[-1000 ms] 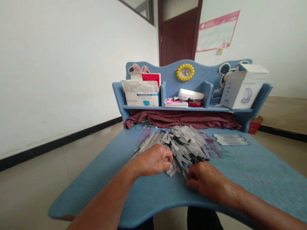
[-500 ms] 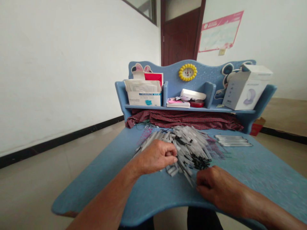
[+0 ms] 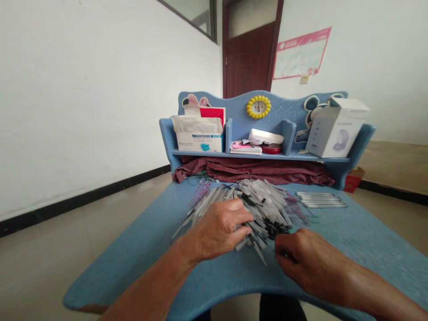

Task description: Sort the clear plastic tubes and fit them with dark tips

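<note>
A heap of slim, clear-white tubes that look like pen barrels (image 3: 267, 196) lies on the blue desk (image 3: 150, 227), with small black pieces (image 3: 277, 228) at its near right side. Over the front left of the heap is my left hand (image 3: 222, 229), palm down. Its thumb and forefinger are apart, and I see nothing held between them; the other fingers are hidden. My right hand (image 3: 302, 258) is closed just in front of the black pieces. Something dark shows at its fingertips, too small to name. Farther right lies a neat row of pens (image 3: 321, 200).
A rolled red checked cloth (image 3: 261, 171) runs along the back below the shelf. On the shelf stand a mask box (image 3: 199, 140), notebooks (image 3: 245, 150), a red round tin (image 3: 271, 149) and a white carton (image 3: 334, 129). A yellow flower-shaped clock (image 3: 258, 107) is above.
My left hand has gone from a closed pinch to thumb and forefinger apart over the heap. My right hand stays closed in nearly the same place. The view has shifted slightly.
</note>
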Demonstrator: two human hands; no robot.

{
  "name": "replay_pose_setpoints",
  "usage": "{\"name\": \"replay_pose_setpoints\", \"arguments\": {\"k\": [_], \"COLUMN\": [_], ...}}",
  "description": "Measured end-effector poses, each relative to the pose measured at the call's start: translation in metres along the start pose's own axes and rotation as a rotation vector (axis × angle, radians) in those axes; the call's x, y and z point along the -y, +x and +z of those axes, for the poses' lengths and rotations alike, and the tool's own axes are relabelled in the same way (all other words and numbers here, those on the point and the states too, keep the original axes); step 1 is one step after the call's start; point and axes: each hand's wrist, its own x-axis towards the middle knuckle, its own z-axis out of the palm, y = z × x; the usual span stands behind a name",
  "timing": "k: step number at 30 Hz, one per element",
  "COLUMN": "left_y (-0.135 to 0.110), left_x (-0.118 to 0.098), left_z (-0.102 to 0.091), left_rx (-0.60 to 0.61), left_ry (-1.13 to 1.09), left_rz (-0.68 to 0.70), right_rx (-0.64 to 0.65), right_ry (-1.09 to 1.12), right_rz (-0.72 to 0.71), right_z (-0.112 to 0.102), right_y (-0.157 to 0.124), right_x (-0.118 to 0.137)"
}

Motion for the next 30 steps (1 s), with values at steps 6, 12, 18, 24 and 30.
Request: {"name": "replay_pose_setpoints", "arguments": {"k": [6, 12, 18, 24, 30], "left_y": [-0.001, 0.000, 0.001, 0.004, 0.008], "left_x": [-0.011, -0.005, 0.007, 0.012, 0.008], "left_z": [0.012, 0.017, 0.017, 0.011, 0.005], "left_rx": [0.049, -0.038, -0.294, -0.476, -0.494], "left_ry": [0.258, 0.274, 0.069, -0.183, -0.501], "left_rz": [0.077, 0.057, -0.143, -0.390, -0.579], "right_rx": [-0.029, -0.120, -0.323, -0.315, -0.260], "right_ry": [-0.019, 0.169, 0.168, 0.135, 0.170], "right_rz": [-0.016, -0.034, 0.106, 0.179, 0.238], "right_z": [-0.004, -0.023, -0.031, -0.024, -0.025], "right_y": [0.001, 0.015, 0.060, 0.093, 0.096], "right_x": [0.007, -0.005, -0.043, -0.065, -0.086]}}
